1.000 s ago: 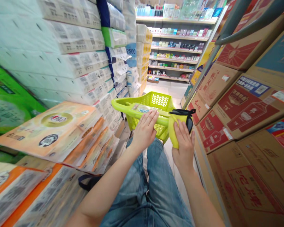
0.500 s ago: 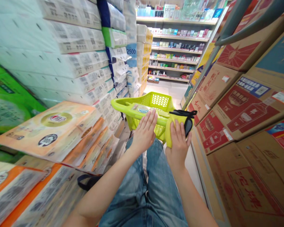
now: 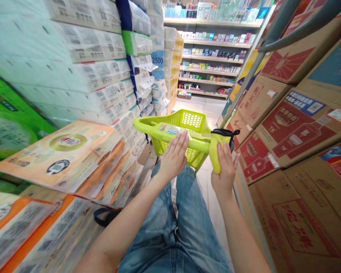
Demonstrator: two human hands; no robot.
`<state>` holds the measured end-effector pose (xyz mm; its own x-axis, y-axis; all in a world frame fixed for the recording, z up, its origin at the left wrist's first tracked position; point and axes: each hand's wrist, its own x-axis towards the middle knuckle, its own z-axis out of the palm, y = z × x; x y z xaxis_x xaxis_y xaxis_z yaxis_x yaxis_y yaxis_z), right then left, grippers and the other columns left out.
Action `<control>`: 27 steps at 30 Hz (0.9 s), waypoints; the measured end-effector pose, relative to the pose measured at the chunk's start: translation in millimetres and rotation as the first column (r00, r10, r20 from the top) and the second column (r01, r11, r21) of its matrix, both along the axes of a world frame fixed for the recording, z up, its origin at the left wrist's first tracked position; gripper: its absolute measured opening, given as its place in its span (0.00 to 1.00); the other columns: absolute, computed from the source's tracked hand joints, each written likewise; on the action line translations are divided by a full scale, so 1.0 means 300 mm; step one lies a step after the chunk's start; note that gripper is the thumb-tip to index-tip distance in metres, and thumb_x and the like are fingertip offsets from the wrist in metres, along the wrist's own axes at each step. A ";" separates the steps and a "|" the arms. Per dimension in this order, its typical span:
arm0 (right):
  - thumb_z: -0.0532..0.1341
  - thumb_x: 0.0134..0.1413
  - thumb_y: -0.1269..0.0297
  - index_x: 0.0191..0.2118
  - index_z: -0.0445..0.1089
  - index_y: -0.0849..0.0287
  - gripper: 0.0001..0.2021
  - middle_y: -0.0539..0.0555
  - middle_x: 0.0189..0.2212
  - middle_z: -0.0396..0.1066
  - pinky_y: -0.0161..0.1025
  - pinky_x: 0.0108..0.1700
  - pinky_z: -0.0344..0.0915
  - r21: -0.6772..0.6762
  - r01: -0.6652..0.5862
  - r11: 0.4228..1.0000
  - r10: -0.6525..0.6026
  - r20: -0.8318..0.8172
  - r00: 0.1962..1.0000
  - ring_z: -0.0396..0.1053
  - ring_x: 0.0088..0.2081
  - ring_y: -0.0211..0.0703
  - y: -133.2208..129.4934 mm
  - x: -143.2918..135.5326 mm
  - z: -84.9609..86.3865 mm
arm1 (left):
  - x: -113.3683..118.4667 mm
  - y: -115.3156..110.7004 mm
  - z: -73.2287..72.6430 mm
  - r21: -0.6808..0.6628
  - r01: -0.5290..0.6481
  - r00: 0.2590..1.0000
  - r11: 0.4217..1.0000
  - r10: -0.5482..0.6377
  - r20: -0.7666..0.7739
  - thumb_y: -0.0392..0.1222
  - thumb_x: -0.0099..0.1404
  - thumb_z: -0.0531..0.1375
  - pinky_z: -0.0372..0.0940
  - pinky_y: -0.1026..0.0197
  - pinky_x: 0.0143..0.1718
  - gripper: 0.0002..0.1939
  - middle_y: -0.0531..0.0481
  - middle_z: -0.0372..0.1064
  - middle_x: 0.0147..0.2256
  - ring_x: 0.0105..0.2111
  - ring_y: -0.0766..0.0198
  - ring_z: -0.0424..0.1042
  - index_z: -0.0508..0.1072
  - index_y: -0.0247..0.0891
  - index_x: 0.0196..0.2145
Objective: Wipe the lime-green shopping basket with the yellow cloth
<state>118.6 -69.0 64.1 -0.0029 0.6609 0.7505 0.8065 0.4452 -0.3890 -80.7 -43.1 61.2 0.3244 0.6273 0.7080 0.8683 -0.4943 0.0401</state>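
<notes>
A lime-green plastic shopping basket [image 3: 192, 118] with a perforated wall stands in front of my legs, its thick looped handle [image 3: 147, 127] turned toward me. My left hand [image 3: 174, 151] lies flat on the handle, fingers straight and side by side, just below a clear label [image 3: 172, 130]. At the handle's right end, my right hand [image 3: 225, 167] has its fingers curved against a yellow cloth pouch [image 3: 216, 153] with black trim and a black cord. Its thumb sticks out to the right. The far side of the pouch is hidden.
Stacked tissue packs [image 3: 102, 72] and orange paper packs [image 3: 65, 151] line the left side. Cardboard cartons [image 3: 304, 220] rise on the right, behind a grey metal pole [image 3: 246, 91] with a curved bar. Shelves of small boxed goods [image 3: 210, 55] stand ahead across the tiled floor.
My right hand and the yellow pouch have shifted right, uncovering more of the handle's right end. My left hand stays about where it was on the handle.
</notes>
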 end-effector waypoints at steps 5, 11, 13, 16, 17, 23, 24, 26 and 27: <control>0.55 0.51 0.74 0.62 0.67 0.57 0.31 0.56 0.63 0.67 0.50 0.68 0.57 -0.133 -0.243 0.961 0.190 -0.321 0.928 0.63 0.65 0.47 0.088 0.091 0.085 | 0.005 -0.003 0.005 -0.008 0.004 1.000 1.000 -0.004 0.006 0.32 0.66 0.50 0.45 0.47 0.70 0.39 0.37 0.45 0.71 0.72 0.53 0.38 0.41 0.29 0.72; 0.50 0.52 0.77 0.69 0.56 0.56 0.36 0.59 0.68 0.59 0.59 0.71 0.46 0.003 0.068 0.998 -0.068 -0.040 0.997 0.51 0.71 0.49 -0.008 -0.078 0.015 | 0.007 -0.008 0.005 -0.012 0.010 1.000 1.000 -0.010 0.030 0.32 0.66 0.50 0.46 0.45 0.70 0.40 0.36 0.44 0.71 0.72 0.52 0.38 0.40 0.29 0.72; 0.51 0.53 0.77 0.69 0.55 0.55 0.36 0.60 0.67 0.59 0.62 0.72 0.38 0.030 0.095 0.995 -0.097 0.079 0.992 0.50 0.71 0.49 -0.036 -0.160 -0.011 | 0.006 -0.009 0.005 -0.007 0.020 0.999 1.000 -0.019 0.032 0.32 0.66 0.50 0.46 0.45 0.70 0.39 0.36 0.44 0.71 0.72 0.53 0.38 0.39 0.29 0.72; 0.51 0.54 0.78 0.69 0.54 0.56 0.36 0.59 0.67 0.60 0.60 0.72 0.32 0.029 0.061 0.998 -0.065 0.163 0.984 0.51 0.71 0.47 -0.038 -0.243 -0.010 | 0.004 -0.010 0.008 -0.009 0.029 0.999 1.000 -0.029 0.036 0.32 0.66 0.49 0.46 0.46 0.70 0.38 0.36 0.44 0.71 0.72 0.53 0.38 0.41 0.29 0.71; 0.51 0.53 0.79 0.69 0.54 0.56 0.36 0.58 0.67 0.60 0.58 0.73 0.32 0.022 0.047 0.999 -0.050 0.175 0.983 0.51 0.71 0.46 -0.033 -0.254 -0.003 | 0.003 -0.011 0.010 -0.014 0.030 0.999 0.999 -0.029 0.042 0.32 0.66 0.49 0.46 0.46 0.70 0.38 0.36 0.44 0.71 0.72 0.54 0.39 0.41 0.29 0.71; 0.51 0.52 0.79 0.68 0.57 0.54 0.36 0.57 0.66 0.63 0.58 0.73 0.34 0.059 -0.032 0.998 0.020 0.192 0.981 0.54 0.70 0.45 -0.034 -0.147 -0.020 | 0.004 -0.017 0.014 -0.020 0.028 0.998 0.999 -0.027 0.048 0.33 0.66 0.50 0.46 0.46 0.70 0.39 0.37 0.45 0.71 0.72 0.54 0.40 0.40 0.30 0.72; 0.51 0.52 0.78 0.67 0.58 0.54 0.36 0.58 0.66 0.63 0.58 0.73 0.36 0.078 -0.026 0.997 0.013 0.161 0.987 0.54 0.70 0.46 -0.034 -0.114 -0.033 | 0.004 -0.017 0.014 -0.017 0.027 0.998 1.000 -0.026 0.048 0.32 0.66 0.50 0.46 0.46 0.70 0.39 0.37 0.45 0.71 0.72 0.54 0.40 0.40 0.30 0.72; 0.50 0.53 0.77 0.67 0.59 0.54 0.34 0.59 0.66 0.62 0.61 0.72 0.40 0.093 0.012 0.996 -0.015 0.032 0.999 0.55 0.69 0.47 -0.022 -0.053 -0.048 | 0.006 -0.016 0.014 -0.017 0.032 0.998 0.999 -0.031 0.051 0.32 0.66 0.50 0.46 0.46 0.70 0.39 0.37 0.45 0.71 0.72 0.53 0.40 0.39 0.30 0.72; 0.51 0.53 0.76 0.67 0.60 0.54 0.34 0.59 0.66 0.62 0.61 0.71 0.44 0.084 0.028 0.996 -0.023 -0.064 0.998 0.57 0.69 0.48 -0.010 -0.027 -0.049 | 0.007 -0.016 0.014 -0.020 0.036 0.998 0.999 -0.035 0.054 0.32 0.66 0.50 0.46 0.46 0.70 0.40 0.37 0.45 0.71 0.72 0.53 0.40 0.39 0.30 0.72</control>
<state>110.6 -72.1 49.6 0.0625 0.5943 0.8018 0.7932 0.4580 -0.4013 -78.8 -48.0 65.5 0.3089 0.6305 0.7121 0.8464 -0.5238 0.0967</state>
